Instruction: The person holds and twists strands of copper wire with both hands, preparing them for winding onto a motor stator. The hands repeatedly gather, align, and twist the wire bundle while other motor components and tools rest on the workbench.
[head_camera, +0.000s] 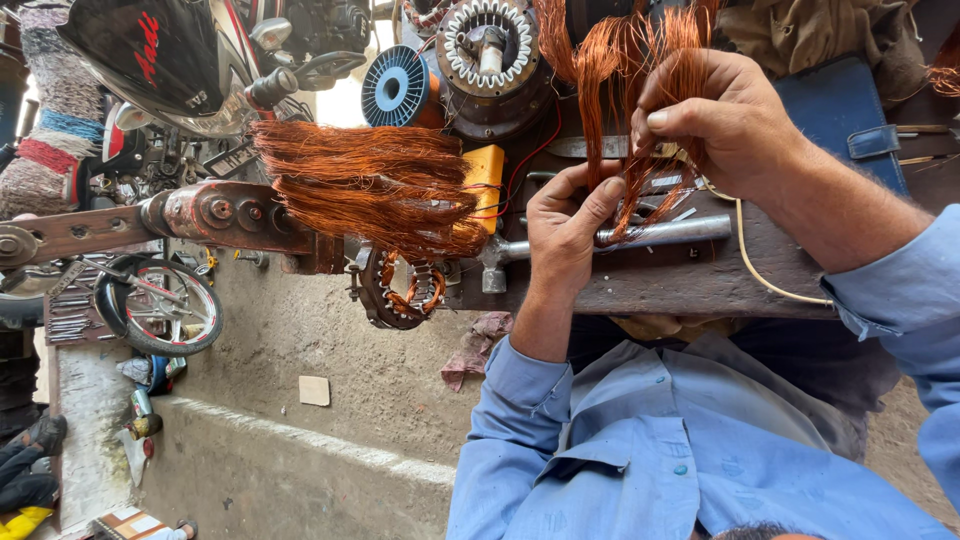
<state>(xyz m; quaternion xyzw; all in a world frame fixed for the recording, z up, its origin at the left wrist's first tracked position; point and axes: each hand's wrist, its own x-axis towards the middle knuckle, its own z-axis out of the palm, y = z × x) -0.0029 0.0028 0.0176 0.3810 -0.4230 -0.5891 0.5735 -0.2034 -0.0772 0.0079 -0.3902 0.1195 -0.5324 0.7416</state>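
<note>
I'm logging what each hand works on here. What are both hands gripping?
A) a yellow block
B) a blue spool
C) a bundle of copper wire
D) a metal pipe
C: the left hand and right hand both pinch strands of the copper wire, while the blue spool, metal pipe and yellow block lie untouched on the bench.

Place: you are in a repair workshop that opens to the street.
Wire: bunches of copper wire (375, 185) lie about.
Motor parts: a round motor core (489, 45) sits on your surface (650, 285).
Outside: a motorbike (190, 60) stands close by.
</note>
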